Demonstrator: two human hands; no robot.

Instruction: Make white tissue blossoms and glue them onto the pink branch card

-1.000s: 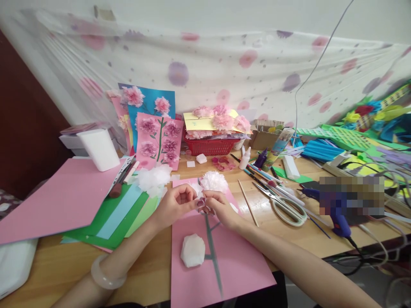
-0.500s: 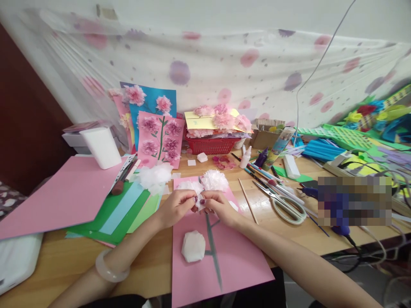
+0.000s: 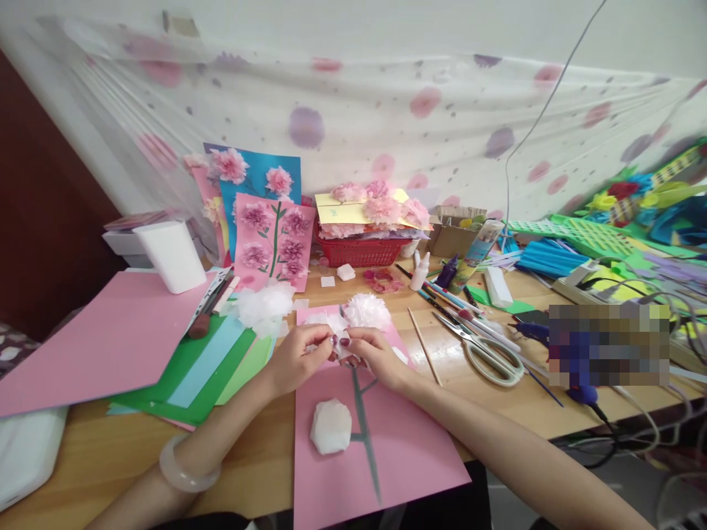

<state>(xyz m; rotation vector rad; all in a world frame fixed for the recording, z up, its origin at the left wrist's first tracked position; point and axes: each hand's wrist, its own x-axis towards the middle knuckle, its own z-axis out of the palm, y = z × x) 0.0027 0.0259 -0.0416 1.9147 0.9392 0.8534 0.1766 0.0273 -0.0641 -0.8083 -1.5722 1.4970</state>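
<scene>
Above a pink sheet of card (image 3: 409,442), my left hand (image 3: 301,355) and my right hand (image 3: 375,353) meet fingertip to fingertip. Both pinch a small piece of white tissue paper (image 3: 343,346), mostly covered by the fingers. Just beyond them a fluffy white paper flower (image 3: 367,312) sits on the card, with more white tissue partly hidden behind my left fingers. Nearer to me lies a rounded stack of white tissue (image 3: 331,427). A grey-green stem with side branches (image 3: 364,434) is painted down the card.
Scissors (image 3: 491,359), a wooden stick (image 3: 424,346), brushes and a white glue bottle (image 3: 420,272) lie or stand to the right. Loose white tissue (image 3: 265,305) and green card (image 3: 204,390) are at left. A red basket (image 3: 359,252) and finished flower cards (image 3: 273,243) stand behind.
The view has shifted very slightly. My hands stay together at the same spot over the card, with only a small movement of the fingers on the tissue.
</scene>
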